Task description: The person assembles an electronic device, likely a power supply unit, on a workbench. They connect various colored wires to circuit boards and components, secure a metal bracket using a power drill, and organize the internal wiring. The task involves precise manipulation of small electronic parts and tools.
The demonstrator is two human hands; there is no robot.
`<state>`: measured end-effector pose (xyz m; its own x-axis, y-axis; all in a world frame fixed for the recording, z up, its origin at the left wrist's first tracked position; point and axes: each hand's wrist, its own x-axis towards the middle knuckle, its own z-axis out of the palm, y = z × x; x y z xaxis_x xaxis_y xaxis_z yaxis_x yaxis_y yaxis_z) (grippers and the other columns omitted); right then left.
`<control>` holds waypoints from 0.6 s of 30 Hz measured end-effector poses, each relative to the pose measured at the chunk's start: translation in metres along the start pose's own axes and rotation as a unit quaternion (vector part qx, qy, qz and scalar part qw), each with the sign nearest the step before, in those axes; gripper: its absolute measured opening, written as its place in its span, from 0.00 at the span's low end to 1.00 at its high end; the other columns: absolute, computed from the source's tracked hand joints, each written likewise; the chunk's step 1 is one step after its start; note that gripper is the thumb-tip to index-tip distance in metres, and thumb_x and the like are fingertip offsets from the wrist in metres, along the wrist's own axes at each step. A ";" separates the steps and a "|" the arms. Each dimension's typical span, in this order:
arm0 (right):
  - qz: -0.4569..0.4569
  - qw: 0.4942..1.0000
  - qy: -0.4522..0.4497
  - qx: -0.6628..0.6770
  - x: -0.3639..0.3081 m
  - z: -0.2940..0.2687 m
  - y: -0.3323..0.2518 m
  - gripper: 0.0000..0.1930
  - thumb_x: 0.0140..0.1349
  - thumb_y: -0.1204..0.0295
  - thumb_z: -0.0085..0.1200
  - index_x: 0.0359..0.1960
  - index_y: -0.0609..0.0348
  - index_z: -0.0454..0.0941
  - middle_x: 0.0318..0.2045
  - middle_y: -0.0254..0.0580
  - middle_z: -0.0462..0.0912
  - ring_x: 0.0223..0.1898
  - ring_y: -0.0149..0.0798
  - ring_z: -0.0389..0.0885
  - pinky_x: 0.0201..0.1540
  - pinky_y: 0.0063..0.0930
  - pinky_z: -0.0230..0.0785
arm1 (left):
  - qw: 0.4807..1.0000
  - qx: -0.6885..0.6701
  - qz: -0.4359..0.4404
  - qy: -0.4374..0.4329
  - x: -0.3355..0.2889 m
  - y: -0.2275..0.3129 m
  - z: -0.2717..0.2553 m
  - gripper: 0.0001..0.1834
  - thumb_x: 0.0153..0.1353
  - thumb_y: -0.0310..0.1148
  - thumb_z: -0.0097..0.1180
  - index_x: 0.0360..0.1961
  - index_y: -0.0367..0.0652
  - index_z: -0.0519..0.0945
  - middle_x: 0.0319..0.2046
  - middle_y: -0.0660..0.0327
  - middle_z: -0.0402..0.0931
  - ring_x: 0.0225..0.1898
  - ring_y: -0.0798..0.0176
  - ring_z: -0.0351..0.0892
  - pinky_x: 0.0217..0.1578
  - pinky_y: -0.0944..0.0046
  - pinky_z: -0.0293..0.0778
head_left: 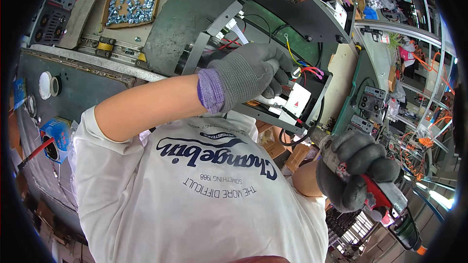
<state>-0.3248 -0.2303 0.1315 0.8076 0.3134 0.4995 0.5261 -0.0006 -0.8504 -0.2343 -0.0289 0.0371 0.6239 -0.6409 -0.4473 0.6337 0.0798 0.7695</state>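
My left hand (251, 73), in a grey glove with a purple cuff, reaches over the open metal chassis (222, 24). Its fingers are curled together beside a bundle of coloured wires (309, 68) with ring ends. Whatever lies between the fingertips is too small to make out. Just below them is a white part with a warning label (295, 100), fixed inside the chassis. At the right, my gloved right hand (353, 168) is wrapped round a red and silver air screwdriver (390, 195). Its nose points toward the chassis, and a hose fitting (407, 231) hangs at its rear.
A cardboard tray of screws (134, 2) sits at the upper left. Behind the chassis stands a black metal cover panel (292, 2). A green mat (180, 19) covers the bench. Finished-looking machine units (373, 100) stand farther right, near a metal frame with orange coiled hoses (426, 141).
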 end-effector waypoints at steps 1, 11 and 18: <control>0.001 1.000 0.011 0.004 0.000 0.001 0.001 0.20 0.61 0.71 0.55 0.56 0.57 0.72 0.26 0.35 0.70 0.28 0.38 0.71 0.31 0.37 0.67 | 1.000 -0.001 0.003 -0.002 0.001 -0.001 0.000 0.17 0.76 0.26 0.36 0.56 0.32 0.74 0.40 0.57 0.81 0.33 0.72 0.81 0.37 0.71 0.81; 0.027 0.997 0.073 -0.008 0.000 0.005 0.001 0.12 0.58 0.69 0.61 0.40 0.55 0.70 0.25 0.36 0.70 0.28 0.40 0.74 0.28 0.36 0.66 | 0.999 -0.006 0.027 -0.018 0.004 -0.008 -0.003 0.18 0.74 0.24 0.35 0.57 0.30 0.73 0.45 0.53 0.82 0.34 0.73 0.82 0.38 0.72 0.84; 0.020 0.997 0.079 0.007 -0.003 0.009 0.003 0.12 0.60 0.70 0.61 0.37 0.54 0.68 0.25 0.39 0.70 0.26 0.41 0.73 0.27 0.35 0.67 | 0.999 0.000 0.037 -0.023 0.002 -0.005 -0.005 0.18 0.72 0.23 0.36 0.57 0.29 0.73 0.46 0.52 0.83 0.35 0.73 0.82 0.37 0.73 0.81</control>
<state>-0.3286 -0.2229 0.1259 0.8607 0.1602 0.4832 0.4891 0.0031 -0.8722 -0.2340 -0.0266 0.0307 0.6469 -0.6683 -0.3673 0.5869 0.1287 0.7994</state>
